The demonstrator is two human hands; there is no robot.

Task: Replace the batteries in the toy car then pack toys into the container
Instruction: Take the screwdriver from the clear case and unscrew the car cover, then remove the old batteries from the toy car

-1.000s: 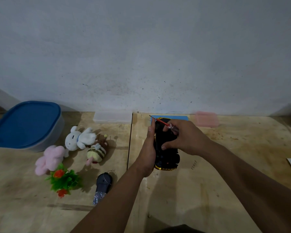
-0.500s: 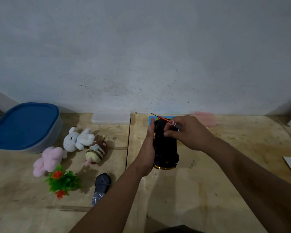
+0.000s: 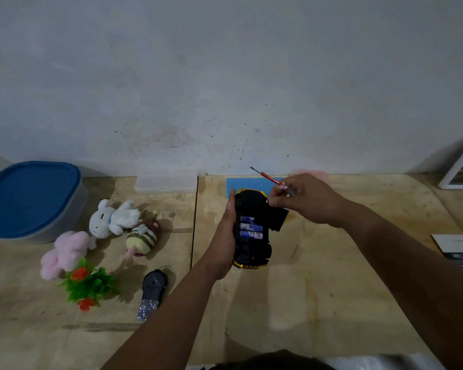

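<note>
A: Now that the battery cover (image 3: pixel 278 219) is off, where half a second ago it sat flush, I see three blue batteries (image 3: pixel 251 231) bared in the toy car (image 3: pixel 251 228). So swapping can start.

B: Who holds what?

A: My left hand (image 3: pixel 225 236) grips the car's side, belly-up above the tabletop (image 3: pixel 318 289). My right hand (image 3: pixel 309 200) pinches the cover beside it, its fingers also curled round a red screwdriver (image 3: pixel 267 178).

B: Orientation?

A: Long axis runs away from me toward the wall, batteries lying across it. The blue-lidded container (image 3: pixel 30 198) sits well left, still closed.
</note>
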